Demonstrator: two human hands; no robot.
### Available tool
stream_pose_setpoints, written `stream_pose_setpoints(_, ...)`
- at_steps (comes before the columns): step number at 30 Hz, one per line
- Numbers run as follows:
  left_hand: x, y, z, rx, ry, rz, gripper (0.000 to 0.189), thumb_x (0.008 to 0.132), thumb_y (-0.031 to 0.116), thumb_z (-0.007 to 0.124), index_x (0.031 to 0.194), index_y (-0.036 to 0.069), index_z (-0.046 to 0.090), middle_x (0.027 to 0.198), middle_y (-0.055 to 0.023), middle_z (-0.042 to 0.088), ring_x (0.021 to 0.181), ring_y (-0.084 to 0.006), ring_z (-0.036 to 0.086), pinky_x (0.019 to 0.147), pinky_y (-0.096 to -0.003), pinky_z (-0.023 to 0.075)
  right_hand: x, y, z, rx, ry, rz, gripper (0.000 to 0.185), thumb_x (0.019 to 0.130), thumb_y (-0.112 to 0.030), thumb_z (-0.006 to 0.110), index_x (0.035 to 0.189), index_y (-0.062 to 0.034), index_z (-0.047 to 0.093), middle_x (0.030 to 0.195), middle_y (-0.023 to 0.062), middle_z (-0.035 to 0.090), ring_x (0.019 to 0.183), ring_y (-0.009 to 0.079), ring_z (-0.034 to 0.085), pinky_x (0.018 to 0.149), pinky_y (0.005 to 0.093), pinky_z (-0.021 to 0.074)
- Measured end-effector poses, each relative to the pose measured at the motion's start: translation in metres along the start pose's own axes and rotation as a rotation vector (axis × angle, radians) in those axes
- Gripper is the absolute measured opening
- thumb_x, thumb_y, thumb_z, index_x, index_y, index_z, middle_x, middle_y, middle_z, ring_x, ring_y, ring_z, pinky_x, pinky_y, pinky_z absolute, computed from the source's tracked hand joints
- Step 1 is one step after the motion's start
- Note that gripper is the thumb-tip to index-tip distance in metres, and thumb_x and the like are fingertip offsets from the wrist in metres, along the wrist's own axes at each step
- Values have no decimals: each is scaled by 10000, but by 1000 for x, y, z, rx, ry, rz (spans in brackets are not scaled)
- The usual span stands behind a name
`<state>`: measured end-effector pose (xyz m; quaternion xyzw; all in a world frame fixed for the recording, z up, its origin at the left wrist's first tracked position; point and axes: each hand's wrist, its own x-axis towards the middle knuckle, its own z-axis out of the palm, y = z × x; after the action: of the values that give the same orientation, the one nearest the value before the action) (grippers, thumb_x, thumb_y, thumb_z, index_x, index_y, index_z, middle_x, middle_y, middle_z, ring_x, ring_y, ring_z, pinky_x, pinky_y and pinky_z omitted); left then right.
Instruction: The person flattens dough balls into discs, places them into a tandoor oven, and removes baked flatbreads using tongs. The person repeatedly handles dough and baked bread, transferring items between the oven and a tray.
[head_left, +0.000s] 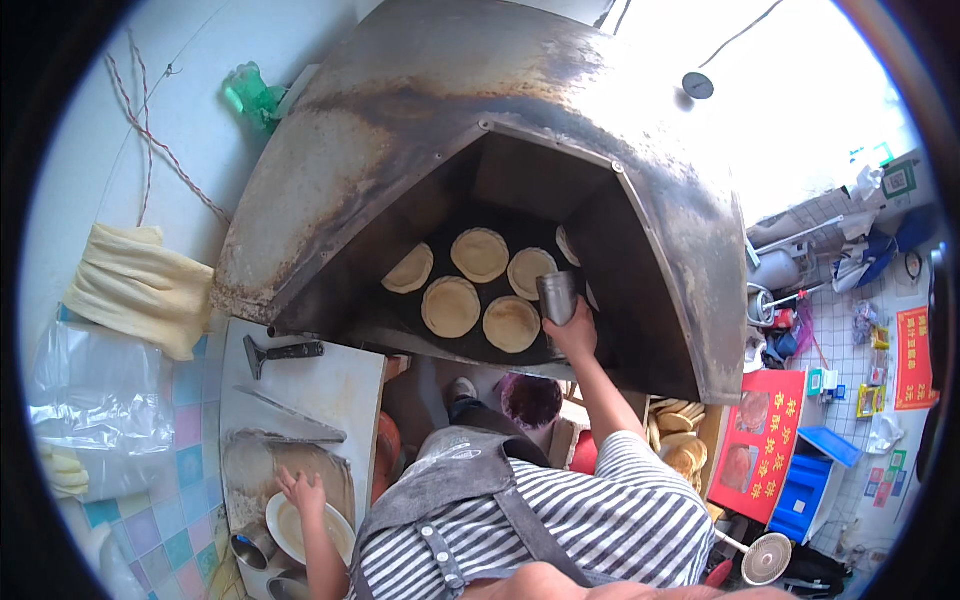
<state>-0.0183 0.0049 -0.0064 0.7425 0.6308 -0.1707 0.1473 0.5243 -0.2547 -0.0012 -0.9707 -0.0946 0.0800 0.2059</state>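
Note:
My right hand (575, 330) grips a metal cup (556, 294) inside the mouth of a large, soot-stained metal oven (420, 60). Round flatbreads with crimped rims lie on the dark baking surface, among them one flatbread (511, 324) just left of the cup and another (532, 271) partly behind it. Down at the left, my left hand (302, 493) has its fingers spread over the far rim of a white oval plate (336, 536); whether it touches the plate I cannot tell. Pale residue coats the plate's inside.
A scraper (279, 351) and a long knife (289, 414) lie on the white side counter (345, 382). Metal containers (253, 547) stand beside the plate. Baked flatbreads (682, 442) fill a box at my right, near a red sign (757, 450) bearing writing. A yellow towel (142, 285) hangs left.

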Motion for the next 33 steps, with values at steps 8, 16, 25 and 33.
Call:
stream_pose_setpoints(8,1,-10,3,-81,74,189,427,763,238,641,1036,-88,600,1451,-175,194,1330,-387,161,1070,-477,206,-30,7,-7,107,3,-42,878,579,-281,763,1302,-57,318,1183,213,477,1089,363,493,887,425,424)
stream_pose_setpoints(16,-4,-23,13,-162,154,395,496,757,207,619,1080,-159,530,1442,-197,195,1251,-353,336,1056,-490,225,-168,-130,23,603,-355,-735,878,536,-90,806,1278,-78,337,1214,152,425,1148,298,439,974,390,377)
stream_pose_setpoints(25,-2,-26,24,-301,471,766,354,659,170,681,983,38,629,1040,-145,602,1063,-332,509,926,-480,346,-404,-384,207,842,-927,-1081,798,538,-123,778,1238,-29,406,1189,197,489,1143,353,450,982,384,370)
stream_pose_setpoints(33,-3,-27,21,67,346,498,417,712,257,650,1066,40,622,1351,-140,397,1126,-334,437,1050,-502,218,-350,-332,192,79,-329,-970,707,633,-272,762,1231,-78,440,1187,123,459,1172,302,407,983,444,326)
